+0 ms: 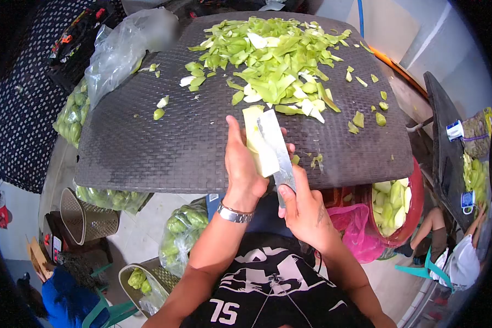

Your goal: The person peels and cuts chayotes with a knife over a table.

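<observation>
My left hand [240, 164], with a metal-band watch on its wrist, holds a peeled, pale yellow-green chayote [261, 154] over the table's near edge. Its thumb points up on the left side, and some fingertips show past the blade on the right. My right hand [305, 210] is closed around the handle of a broad knife [277, 143], whose blade lies along the right side of the chayote. Beyond my hands, a heap of green peelings [279, 60] covers the far middle of the dark woven-pattern table [147, 147].
A red tub [417, 202] with peeled chayotes and a pink plastic bag [361, 240] are below right. Bagged chayotes [183, 232] and wicker-look baskets [85, 218] stand below left. A clear plastic bag [120, 60] lies at the table's far left. Other people sit at both sides.
</observation>
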The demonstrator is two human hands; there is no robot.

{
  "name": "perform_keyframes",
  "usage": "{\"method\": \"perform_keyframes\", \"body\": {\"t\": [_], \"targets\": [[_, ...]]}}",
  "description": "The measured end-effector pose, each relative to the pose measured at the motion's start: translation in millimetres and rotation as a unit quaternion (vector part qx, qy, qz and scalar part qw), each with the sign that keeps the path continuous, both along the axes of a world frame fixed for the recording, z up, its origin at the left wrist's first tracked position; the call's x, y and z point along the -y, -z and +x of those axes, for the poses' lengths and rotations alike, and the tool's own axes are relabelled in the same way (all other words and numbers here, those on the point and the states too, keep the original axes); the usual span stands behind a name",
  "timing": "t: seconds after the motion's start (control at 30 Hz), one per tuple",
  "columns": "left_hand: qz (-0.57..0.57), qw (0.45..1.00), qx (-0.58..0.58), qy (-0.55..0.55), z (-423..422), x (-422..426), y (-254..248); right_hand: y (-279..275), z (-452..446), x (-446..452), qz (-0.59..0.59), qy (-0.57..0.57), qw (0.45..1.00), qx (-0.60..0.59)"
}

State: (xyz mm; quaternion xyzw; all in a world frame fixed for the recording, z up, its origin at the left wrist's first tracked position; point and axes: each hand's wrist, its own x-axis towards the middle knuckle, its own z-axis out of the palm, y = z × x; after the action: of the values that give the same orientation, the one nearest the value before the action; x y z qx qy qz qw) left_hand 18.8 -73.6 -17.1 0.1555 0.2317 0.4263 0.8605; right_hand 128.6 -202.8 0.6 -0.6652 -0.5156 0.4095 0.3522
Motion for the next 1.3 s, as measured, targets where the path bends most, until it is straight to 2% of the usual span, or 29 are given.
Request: {"method": "perform_keyframes", "body": {"t": [0.1,0.2,0.3,0.43,0.53,0.6,0.7,0.73,0.83,0.87,1.0,1.27,1.3], "targets": [[0.019,0.999,0.02,-0.023,4,-2,4,3,-2,7,-0.006,0.008,1.0,-0.004],[0.047,0.995,-0.036,-0.074,7,-4,-5,8,-2,11,-0.015,0.006,1.0,-0.018],[0.026,0.994,-0.027,-0.107,12,-6,-4,11,-3,8,0.002,0.003,1.0,-0.027],[0.095,0.989,-0.087,-0.071,7,-7,0,6,8,6,-0.05,-0.026,0.995,-0.078],[0.12,0.979,-0.134,-0.1,9,-7,11,4,17,5,-0.077,-0.035,0.987,-0.135],[0.078,0.986,-0.097,-0.113,10,-11,17,2,20,8,-0.083,-0.022,0.987,-0.138],[0.017,0.986,-0.104,-0.13,7,-21,26,-1,16,21,0.11,-0.015,0.991,0.077],[0.001,0.984,-0.116,-0.136,6,-26,25,-12,16,24,0.131,-0.024,0.986,0.095],[0.012,0.992,0.11,-0.06,9,-2,-2,-27,10,24,-0.028,0.014,0.997,-0.065],[0.034,0.989,0.12,-0.076,13,5,-9,-20,10,21,-0.009,0.006,0.999,-0.042],[0.068,0.989,-0.001,-0.129,15,-2,8,-11,1,14,0.012,-0.002,1.0,-0.022],[0.054,0.988,0.032,-0.141,8,-14,17,-19,6,14,0.011,-0.03,0.999,-0.013],[0.053,0.987,0.038,-0.15,6,-17,18,-24,9,16,-0.027,-0.036,0.998,-0.036]]}}
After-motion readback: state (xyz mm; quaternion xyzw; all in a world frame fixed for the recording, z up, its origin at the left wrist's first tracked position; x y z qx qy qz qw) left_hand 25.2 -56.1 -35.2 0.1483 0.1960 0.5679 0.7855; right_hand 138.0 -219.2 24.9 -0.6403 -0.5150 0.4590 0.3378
